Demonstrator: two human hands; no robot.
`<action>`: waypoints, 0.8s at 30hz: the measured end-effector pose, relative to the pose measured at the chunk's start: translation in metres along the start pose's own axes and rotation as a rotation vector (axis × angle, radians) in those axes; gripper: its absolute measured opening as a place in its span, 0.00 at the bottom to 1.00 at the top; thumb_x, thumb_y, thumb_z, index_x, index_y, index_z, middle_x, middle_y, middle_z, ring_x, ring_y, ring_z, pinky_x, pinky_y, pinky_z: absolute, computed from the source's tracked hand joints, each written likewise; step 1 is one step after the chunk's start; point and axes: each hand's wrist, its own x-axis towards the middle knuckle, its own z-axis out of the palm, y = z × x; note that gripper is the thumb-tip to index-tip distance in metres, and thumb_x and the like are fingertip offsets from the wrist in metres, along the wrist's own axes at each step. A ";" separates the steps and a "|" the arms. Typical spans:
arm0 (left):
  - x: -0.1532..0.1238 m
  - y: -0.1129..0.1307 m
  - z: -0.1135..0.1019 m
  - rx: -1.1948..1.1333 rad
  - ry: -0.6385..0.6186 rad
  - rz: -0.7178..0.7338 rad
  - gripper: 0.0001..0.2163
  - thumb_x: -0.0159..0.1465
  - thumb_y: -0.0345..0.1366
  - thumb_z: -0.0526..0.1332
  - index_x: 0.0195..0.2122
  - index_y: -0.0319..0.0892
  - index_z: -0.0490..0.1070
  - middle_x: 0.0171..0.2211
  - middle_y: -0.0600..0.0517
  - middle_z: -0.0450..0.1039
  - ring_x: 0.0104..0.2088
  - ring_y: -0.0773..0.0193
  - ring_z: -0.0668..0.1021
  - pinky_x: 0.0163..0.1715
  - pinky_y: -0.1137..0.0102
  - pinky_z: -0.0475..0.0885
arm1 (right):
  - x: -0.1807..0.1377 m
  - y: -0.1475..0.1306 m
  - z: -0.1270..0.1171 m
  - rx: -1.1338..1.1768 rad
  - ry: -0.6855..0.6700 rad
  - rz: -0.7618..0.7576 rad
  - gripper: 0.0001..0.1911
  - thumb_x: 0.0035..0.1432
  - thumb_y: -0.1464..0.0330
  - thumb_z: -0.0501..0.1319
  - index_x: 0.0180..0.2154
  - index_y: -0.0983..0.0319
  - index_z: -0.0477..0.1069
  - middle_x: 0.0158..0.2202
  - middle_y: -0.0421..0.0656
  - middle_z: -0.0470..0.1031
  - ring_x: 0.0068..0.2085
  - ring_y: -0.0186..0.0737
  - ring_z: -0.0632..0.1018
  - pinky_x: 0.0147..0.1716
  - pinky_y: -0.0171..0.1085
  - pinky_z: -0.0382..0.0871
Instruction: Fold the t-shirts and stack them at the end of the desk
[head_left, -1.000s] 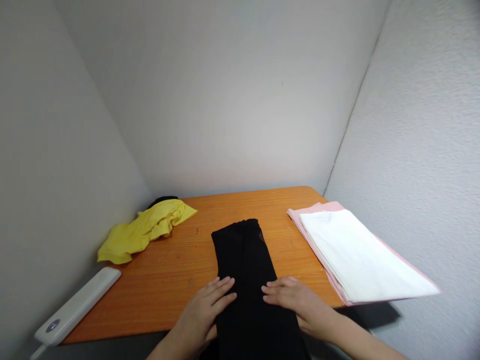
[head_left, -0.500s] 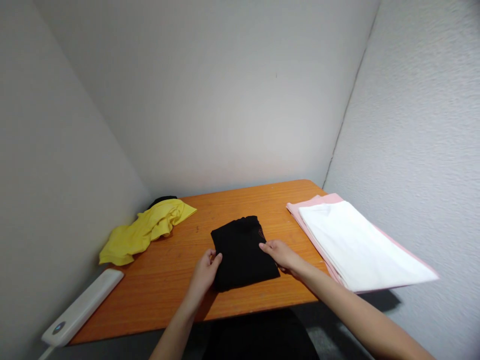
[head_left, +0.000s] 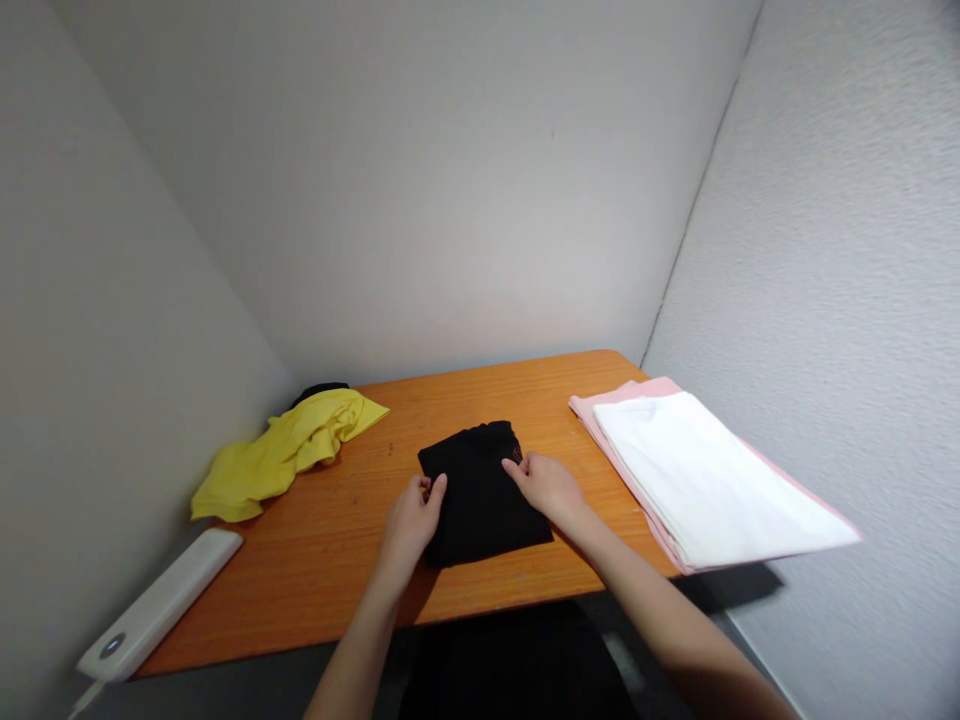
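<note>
A black garment (head_left: 480, 505), folded into a rough square, lies flat on the wooden table (head_left: 337, 570) in front of me. Near its right edge a small reddish outline mark shows. My left hand (head_left: 412, 518) grips the garment's left edge, the thumb on top and the fingers curled at the side. On the opposite edge my right hand (head_left: 551, 488) is closed with its thumb over the cloth by the mark. The fingertips of both hands are partly hidden. I cannot tell which kind of garment it is.
At the left lies a crumpled yellow garment (head_left: 292, 450) with a black cloth (head_left: 319, 390) behind it. A white power strip (head_left: 161, 600) sits at the left front edge. Folded white cloth (head_left: 705, 470) rests on pink cloth (head_left: 664, 387) at the right, overhanging the table edge.
Both hands have moved slightly farther up the garment's side edges, and the right thumb reaches further in. The garment keeps its folded shape; the whole view has shifted a little.
</note>
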 end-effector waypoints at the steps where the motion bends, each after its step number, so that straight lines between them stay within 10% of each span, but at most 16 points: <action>1: 0.001 0.002 0.000 0.067 0.008 0.025 0.19 0.66 0.53 0.50 0.36 0.42 0.67 0.30 0.47 0.74 0.34 0.54 0.78 0.31 0.67 0.66 | 0.000 -0.004 -0.001 -0.052 0.000 -0.016 0.21 0.66 0.54 0.52 0.35 0.63 0.72 0.34 0.50 0.77 0.38 0.48 0.78 0.33 0.38 0.64; 12: -0.016 0.016 -0.004 0.450 0.186 0.025 0.17 0.70 0.47 0.45 0.42 0.40 0.66 0.29 0.45 0.75 0.31 0.50 0.79 0.28 0.65 0.67 | -0.012 -0.018 0.003 -0.324 0.214 -0.105 0.16 0.69 0.63 0.49 0.46 0.67 0.67 0.32 0.52 0.76 0.35 0.51 0.78 0.33 0.42 0.68; 16: -0.025 0.031 -0.012 0.498 0.367 0.407 0.13 0.70 0.35 0.46 0.43 0.37 0.68 0.38 0.42 0.75 0.39 0.53 0.77 0.41 0.61 0.70 | -0.022 -0.023 -0.002 -0.294 0.341 -0.325 0.13 0.67 0.67 0.50 0.46 0.66 0.69 0.44 0.55 0.74 0.47 0.53 0.74 0.46 0.48 0.67; 20: -0.027 0.035 -0.006 0.547 0.232 0.681 0.15 0.68 0.29 0.47 0.48 0.40 0.71 0.50 0.42 0.73 0.52 0.53 0.73 0.55 0.55 0.65 | -0.027 -0.021 0.014 -0.227 0.255 -0.557 0.24 0.67 0.64 0.51 0.59 0.69 0.63 0.63 0.55 0.61 0.64 0.52 0.59 0.60 0.49 0.56; 24: -0.023 0.022 0.015 0.607 0.125 0.649 0.21 0.69 0.37 0.49 0.61 0.38 0.62 0.65 0.43 0.58 0.66 0.52 0.58 0.62 0.50 0.57 | -0.027 -0.010 0.034 -0.219 0.132 -0.567 0.34 0.68 0.54 0.47 0.65 0.71 0.53 0.68 0.55 0.47 0.68 0.52 0.49 0.64 0.52 0.49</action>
